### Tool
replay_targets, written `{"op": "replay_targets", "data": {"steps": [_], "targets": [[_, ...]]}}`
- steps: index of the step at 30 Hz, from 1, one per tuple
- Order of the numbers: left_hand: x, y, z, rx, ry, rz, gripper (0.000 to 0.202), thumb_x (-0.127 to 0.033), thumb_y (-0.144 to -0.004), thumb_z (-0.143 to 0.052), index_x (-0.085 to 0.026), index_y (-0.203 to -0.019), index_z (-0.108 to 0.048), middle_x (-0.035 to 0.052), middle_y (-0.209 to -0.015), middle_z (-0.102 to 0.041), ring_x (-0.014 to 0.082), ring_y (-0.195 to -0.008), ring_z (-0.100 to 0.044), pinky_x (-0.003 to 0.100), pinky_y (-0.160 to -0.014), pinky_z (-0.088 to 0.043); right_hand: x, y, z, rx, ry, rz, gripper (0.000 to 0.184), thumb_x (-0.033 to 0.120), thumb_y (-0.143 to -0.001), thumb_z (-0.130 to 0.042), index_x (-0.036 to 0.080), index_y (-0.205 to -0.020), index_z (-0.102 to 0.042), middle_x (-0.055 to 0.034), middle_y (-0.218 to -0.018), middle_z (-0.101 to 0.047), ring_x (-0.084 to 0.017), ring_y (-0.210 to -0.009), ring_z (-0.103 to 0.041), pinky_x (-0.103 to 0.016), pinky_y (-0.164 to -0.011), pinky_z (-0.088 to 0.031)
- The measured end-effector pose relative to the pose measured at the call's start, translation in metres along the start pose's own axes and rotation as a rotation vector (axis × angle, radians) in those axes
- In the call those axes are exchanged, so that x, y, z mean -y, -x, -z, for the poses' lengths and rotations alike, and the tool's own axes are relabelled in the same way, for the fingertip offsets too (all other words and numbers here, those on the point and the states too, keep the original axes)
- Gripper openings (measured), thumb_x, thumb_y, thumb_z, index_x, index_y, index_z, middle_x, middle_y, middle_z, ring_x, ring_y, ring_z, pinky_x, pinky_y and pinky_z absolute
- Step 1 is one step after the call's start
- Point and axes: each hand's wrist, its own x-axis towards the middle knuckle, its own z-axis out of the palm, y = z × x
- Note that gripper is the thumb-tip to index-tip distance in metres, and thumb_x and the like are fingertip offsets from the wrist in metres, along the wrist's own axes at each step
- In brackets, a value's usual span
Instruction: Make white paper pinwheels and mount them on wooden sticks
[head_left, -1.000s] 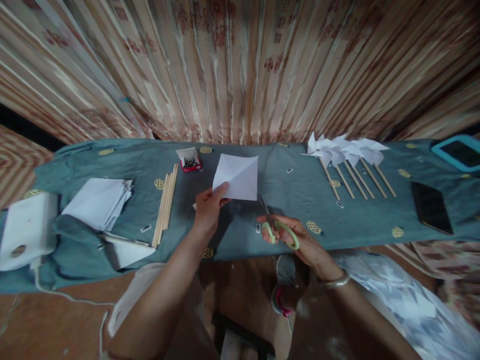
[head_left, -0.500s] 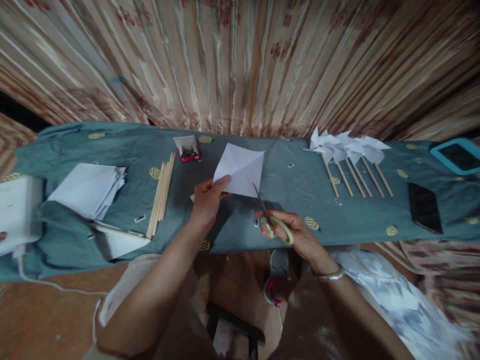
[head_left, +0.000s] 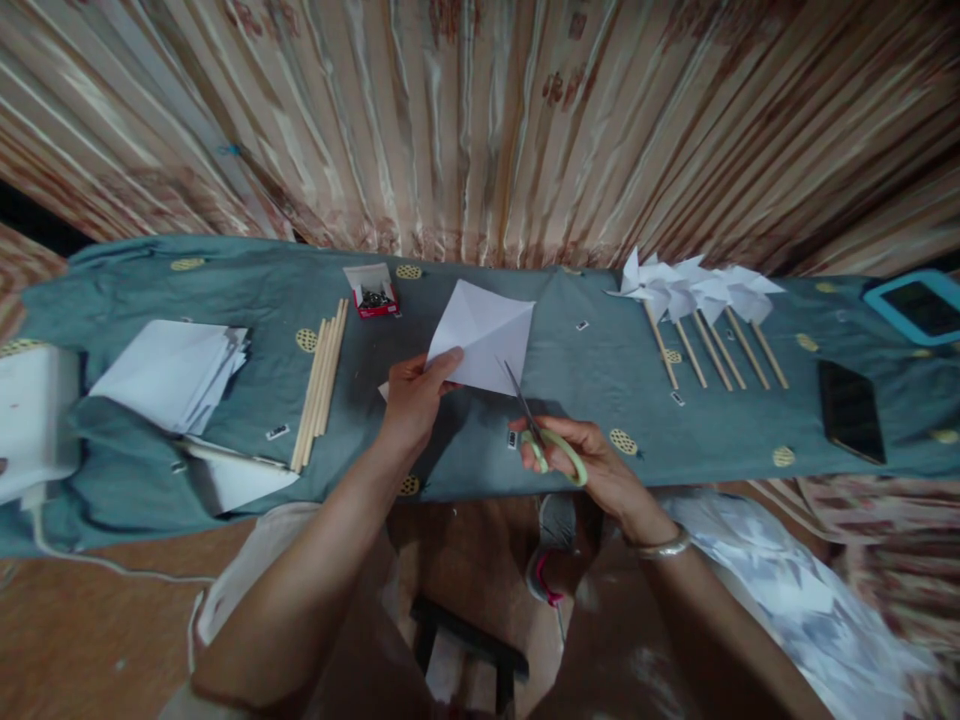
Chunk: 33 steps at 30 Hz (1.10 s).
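A white square sheet of paper [head_left: 480, 335] with diagonal creases is pinched at its left lower edge by my left hand [head_left: 416, 400], thumb on top. My right hand [head_left: 581, 455] grips a pair of scissors [head_left: 559, 458] with light green handles. The scissor blades point up and left, at the paper's lower right corner; whether they have cut into it I cannot tell. The paper is held above a green cloth with yellow printed patches.
To the left lie wooden sticks [head_left: 321, 385], a stack of white paper [head_left: 169, 370] and a white box-shaped device [head_left: 37, 420] with a cable. A red box of pins [head_left: 375, 298] stands behind. Several paper pinwheels [head_left: 697, 290], a phone [head_left: 850, 412] and a blue-framed tablet [head_left: 919, 305] lie right.
The paper has shifted very slightly to the right and up in the view. Both hands keep their grips, and the scissors stay at the same corner.
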Motion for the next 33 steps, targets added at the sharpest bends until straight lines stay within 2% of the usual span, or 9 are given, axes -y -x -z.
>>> {"op": "replay_targets", "data": {"steps": [8, 16, 19, 23, 33], "targets": [[0.0029, -0.0005, 0.0015, 0.017, -0.025, -0.032, 0.032, -0.044, -0.052, -0.089, -0.019, -0.065, -0.076, 0.0036, -0.072, -0.072, 0.0179, -0.069, -0.064, 0.026, -0.059, -0.051, -0.0026, -0.0003, 0.0002, 0.0, -0.013, -0.01, 0.05, 0.056, -0.07, -0.08, 0.021, -0.105, -0.075, 0.0, -0.073, -0.067, -0.011, -0.066, -0.058, -0.025, -0.065, -0.05], [0.0015, 0.0, 0.0007, 0.025, 0.007, -0.021, 0.022, -0.037, -0.058, -0.089, -0.02, -0.064, -0.076, 0.0029, -0.071, -0.072, 0.0178, -0.067, -0.064, 0.028, -0.061, -0.052, -0.0021, 0.0, -0.0005, -0.001, -0.034, -0.019, 0.05, 0.055, -0.068, -0.081, 0.021, -0.104, -0.076, 0.0, -0.072, -0.065, -0.012, -0.066, -0.057, -0.028, -0.066, -0.05], [0.0008, 0.0001, 0.0005, 0.015, 0.01, -0.009, 0.024, -0.038, -0.056, -0.089, -0.02, -0.064, -0.075, 0.0034, -0.071, -0.072, 0.0176, -0.067, -0.065, 0.028, -0.061, -0.052, -0.0029, -0.0002, -0.0004, -0.006, -0.011, -0.023, 0.05, 0.054, -0.068, -0.081, 0.02, -0.104, -0.076, 0.0002, -0.071, -0.064, -0.012, -0.065, -0.056, -0.028, -0.065, -0.051], [0.0005, 0.0, 0.0013, 0.03, -0.005, -0.01, 0.029, -0.04, -0.052, -0.088, -0.018, -0.066, -0.075, 0.0026, -0.072, -0.072, 0.0156, -0.066, -0.064, 0.025, -0.059, -0.052, -0.0052, -0.0008, 0.0008, -0.01, 0.01, -0.035, 0.051, 0.053, -0.068, -0.082, 0.018, -0.105, -0.075, 0.0007, -0.07, -0.064, -0.01, -0.064, -0.056, -0.026, -0.064, -0.051], [0.0012, -0.0003, 0.003, 0.039, -0.028, -0.023, 0.027, -0.042, -0.055, -0.088, -0.021, -0.066, -0.075, 0.0025, -0.073, -0.073, 0.0166, -0.067, -0.065, 0.027, -0.061, -0.053, -0.0073, -0.0014, 0.0009, -0.042, -0.021, -0.086, 0.047, 0.049, -0.064, -0.086, 0.021, -0.101, -0.077, 0.0024, -0.069, -0.064, -0.008, -0.061, -0.055, -0.022, -0.06, -0.05]]}}
